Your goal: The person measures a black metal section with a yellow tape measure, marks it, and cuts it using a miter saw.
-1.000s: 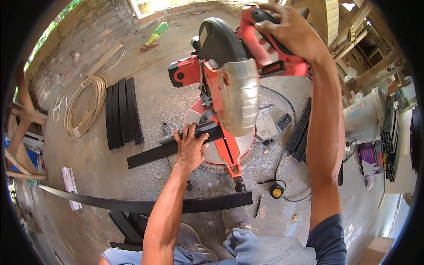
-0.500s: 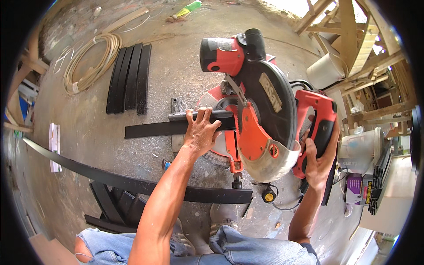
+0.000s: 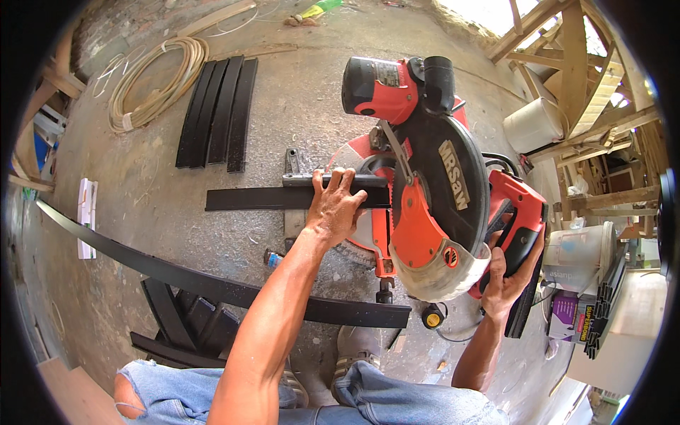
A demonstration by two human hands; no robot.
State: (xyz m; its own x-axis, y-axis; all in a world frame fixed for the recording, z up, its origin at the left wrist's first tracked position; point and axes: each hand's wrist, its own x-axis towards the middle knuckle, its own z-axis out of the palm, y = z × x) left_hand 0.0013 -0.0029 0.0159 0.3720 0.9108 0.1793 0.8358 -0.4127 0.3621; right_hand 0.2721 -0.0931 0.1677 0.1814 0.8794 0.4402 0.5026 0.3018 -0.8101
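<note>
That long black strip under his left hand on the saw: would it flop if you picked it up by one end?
Probably only a little. The black strip lies straight past the saw table unsupported, so it seems fairly stiff. It looks thin and flat, so likely light, and it should slide, not roll. The left hand pins it.

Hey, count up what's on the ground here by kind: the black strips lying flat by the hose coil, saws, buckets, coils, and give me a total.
Black strips side by side: 4
Black strip under the left hand on the saw: 1
Miter saw, handle in the right hand: 1
White buckets: 2
Hose coil: 1
Total: 9
</note>
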